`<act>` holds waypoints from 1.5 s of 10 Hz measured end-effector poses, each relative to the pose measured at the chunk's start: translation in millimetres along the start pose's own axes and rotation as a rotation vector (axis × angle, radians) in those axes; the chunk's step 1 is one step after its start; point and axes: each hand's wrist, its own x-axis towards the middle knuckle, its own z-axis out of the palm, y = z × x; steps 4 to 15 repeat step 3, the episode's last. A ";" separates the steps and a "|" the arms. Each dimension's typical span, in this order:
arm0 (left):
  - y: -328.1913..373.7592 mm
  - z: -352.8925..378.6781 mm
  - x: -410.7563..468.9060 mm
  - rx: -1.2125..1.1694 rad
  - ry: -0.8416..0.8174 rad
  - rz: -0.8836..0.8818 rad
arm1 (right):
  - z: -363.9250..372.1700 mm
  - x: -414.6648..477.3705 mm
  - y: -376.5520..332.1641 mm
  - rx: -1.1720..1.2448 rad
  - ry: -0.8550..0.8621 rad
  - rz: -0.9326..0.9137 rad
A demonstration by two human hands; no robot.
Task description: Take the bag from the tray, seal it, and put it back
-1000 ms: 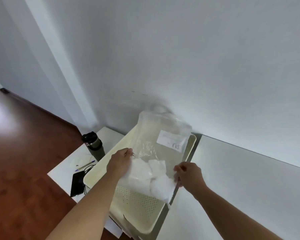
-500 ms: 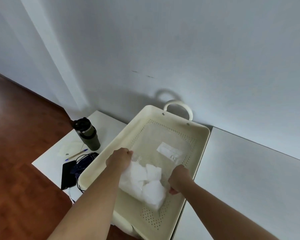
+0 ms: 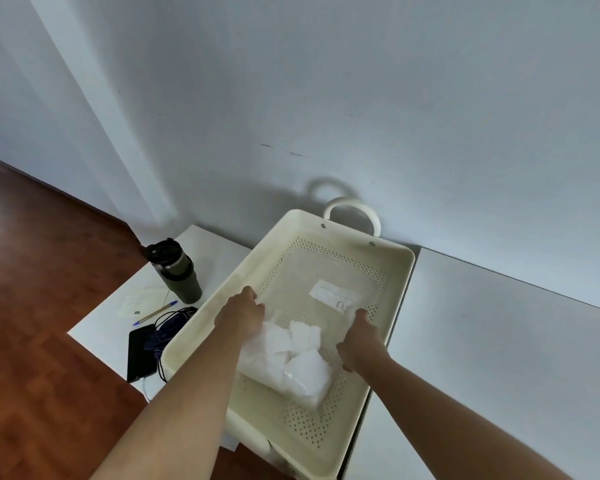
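Observation:
A clear plastic bag (image 3: 302, 344) with white wadding inside and a white label lies flat in the cream perforated tray (image 3: 222, 292). My left hand (image 3: 241, 315) rests on the bag's left edge with fingers curled over it. My right hand (image 3: 361, 337) grips the bag's right edge near the label. Both hands are inside the tray, low over its floor.
The tray has a looped handle (image 3: 352, 211) at the far end near the wall. On the white side table to the left stand a dark green tumbler (image 3: 175, 270), a pen (image 3: 156, 311), a black phone (image 3: 141, 351) and tangled cables (image 3: 170, 323). A grey-white counter (image 3: 499, 341) lies to the right.
The bag was held upright above the tray a second ago; it has come down and now lies flat on the tray floor, with both hands still on its edges.

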 end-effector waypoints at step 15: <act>79.6 -15.1 -71.6 0.020 0.224 0.258 | -73.9 -33.0 36.3 -0.028 0.246 -0.248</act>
